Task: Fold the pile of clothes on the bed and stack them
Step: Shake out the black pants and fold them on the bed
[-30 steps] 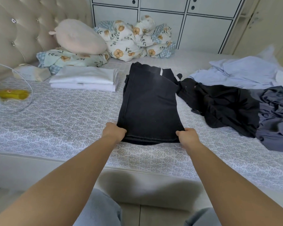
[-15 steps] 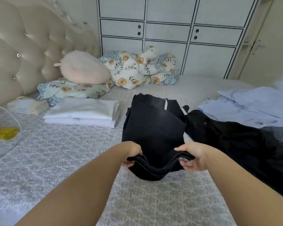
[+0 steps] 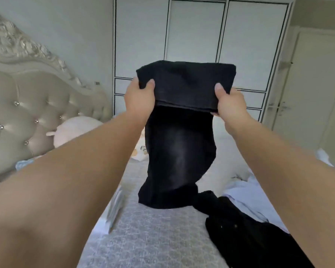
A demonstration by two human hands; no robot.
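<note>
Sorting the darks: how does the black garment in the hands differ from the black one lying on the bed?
The held black garment hangs raised, gripped by the left hand and right hand; the black garment on the bed lies untouched. The held one is doubled over neatly; the other is crumpled. Both are dark.

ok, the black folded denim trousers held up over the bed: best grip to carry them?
Grip the black folded denim trousers at the upper fold's two outer ends, from either side, thumbs in front, as the left hand and right hand do. The rest hangs limp.

Bare bedspread (image 3: 153,238) lies open between white folded stack (image 3: 115,207) and dark clothes heap (image 3: 249,238)
</note>
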